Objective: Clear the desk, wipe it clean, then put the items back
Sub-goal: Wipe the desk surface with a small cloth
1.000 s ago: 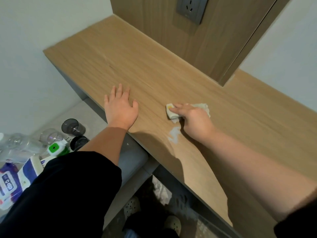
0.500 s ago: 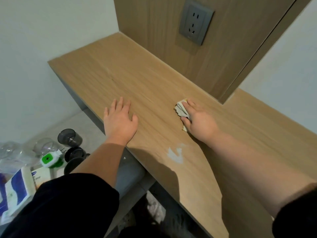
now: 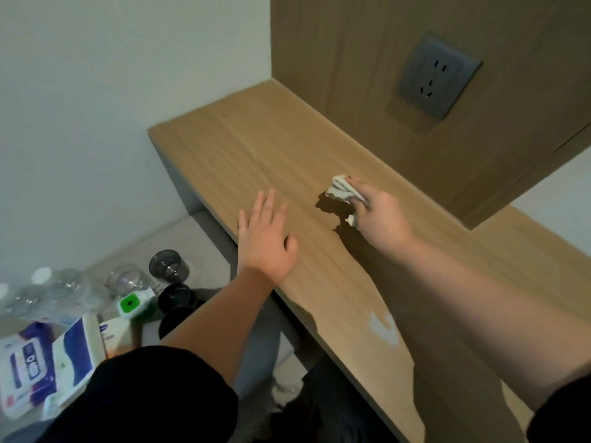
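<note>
**Item: cloth** (image 3: 342,189). Pale, crumpled, lying on the worktop (image 3: 256,148) toward its back edge, near the foot of the wooden wall panel. It is bunched in the grip of the right hand (image 3: 382,215), whose fingers curl over it and press it down on the wood.

**Left hand** (image 3: 267,241). Palm down on the worktop near the front edge, grip spread, fingers straight, holding nothing; apparently a brace.

**Worktop.** Wood-grain board, carrying only the two hands and the cloth in the part in view. A pale smear (image 3: 382,324) sits near the front edge, well apart from the cloth.

**Removed items.** Grouped on a lower pale surface (image 3: 198,238) to the left of the worktop:
- dark tumbler (image 3: 168,269)
- clear glass (image 3: 128,279)
- clear plastic bottles (image 3: 48,289)
- green-and-white device (image 3: 132,303)
- blue-and-white tissue pack (image 3: 75,350)
- a second printed pack (image 3: 22,378)
- more dark cups beside the device, partly hidden by the left arm

**Fixture.** Grey wall socket (image 3: 438,75) on the panel above the worktop.

**Progress, as judged.**
- Clearing: done, so far as the worktop shows.
- Wiping: in hand, with the cloth at the rear strip. The front-edge smear suggests that area needs a pass.
- Returning items: not begun; everything listed is off the worktop.
</note>
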Available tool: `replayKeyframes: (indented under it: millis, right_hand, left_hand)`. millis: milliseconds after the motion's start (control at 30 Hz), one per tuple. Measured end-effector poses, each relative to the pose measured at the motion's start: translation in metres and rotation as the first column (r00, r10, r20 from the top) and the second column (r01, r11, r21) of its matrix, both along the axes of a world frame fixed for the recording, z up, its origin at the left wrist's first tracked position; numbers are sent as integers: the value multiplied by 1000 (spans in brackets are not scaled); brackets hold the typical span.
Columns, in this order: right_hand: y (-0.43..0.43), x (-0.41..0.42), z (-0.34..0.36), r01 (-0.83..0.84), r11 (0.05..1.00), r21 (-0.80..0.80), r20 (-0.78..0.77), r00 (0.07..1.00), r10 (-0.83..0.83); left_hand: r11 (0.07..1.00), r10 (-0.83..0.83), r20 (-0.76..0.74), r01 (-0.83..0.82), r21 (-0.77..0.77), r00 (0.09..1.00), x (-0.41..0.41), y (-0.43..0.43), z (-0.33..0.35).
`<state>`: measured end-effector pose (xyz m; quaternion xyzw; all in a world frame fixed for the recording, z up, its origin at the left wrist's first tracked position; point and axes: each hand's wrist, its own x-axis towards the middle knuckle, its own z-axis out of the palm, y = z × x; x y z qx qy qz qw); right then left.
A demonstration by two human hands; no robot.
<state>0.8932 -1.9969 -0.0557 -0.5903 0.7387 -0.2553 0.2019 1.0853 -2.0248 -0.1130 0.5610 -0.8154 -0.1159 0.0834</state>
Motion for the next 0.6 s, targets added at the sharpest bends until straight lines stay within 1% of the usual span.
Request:
replayKeyframes:
  millis: [100, 200, 233, 333, 433, 500, 600]
  right_hand:
    - [-46, 19, 1, 7, 998, -58, -41, 999, -9]
    - [-92, 28, 0, 43, 992, -122, -166, 984, -63]
    - [-107, 29, -2, 73, 988, -133, -170, 981, -95]
    - [-151, 34, -5, 172, 979, -106, -88, 979, -181]
    - [-194, 38, -5, 227, 971, -69, -65, 971, -232]
    - [-222, 41, -3, 274, 961, -47, -45, 960, -276]
    - [-259, 50, 2, 321, 947, -28, 44, 946, -320]
  left_hand:
    - [997, 69, -15, -69, -21, 998, 20, -40, 2]
    - [986, 160, -7, -160, -42, 987, 37, -86, 4]
    - [982, 185, 3, -185, -39, 983, 41, -101, 5]
    - [964, 266, 47, -267, 1, 963, 51, -144, 3]
    - [932, 355, 113, -360, 37, 928, 56, -170, -3]
    - [923, 374, 141, -383, 37, 916, 56, -175, -6]
    - [925, 362, 131, -373, 71, 923, 55, -173, -3]
